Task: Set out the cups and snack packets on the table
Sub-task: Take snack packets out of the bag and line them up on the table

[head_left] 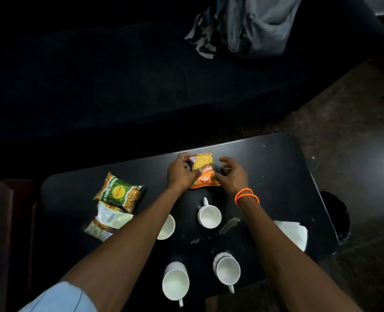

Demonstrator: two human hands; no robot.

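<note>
I read "BHUJ", upside down to me, on the orange packet at the far side. The green packet on the left bears lettering too blurred to read; the clear packet nearer shows a barcode.

Four cups on the table, two packets left (touching), third packet behind.

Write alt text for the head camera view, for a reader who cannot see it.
A person's left hand grips an orange snack packet near the far edge of a black table, the right hand open beside it. Nearer the person stand white cups, and a green snack packet and a pale snack packet lie to the left.
</note>
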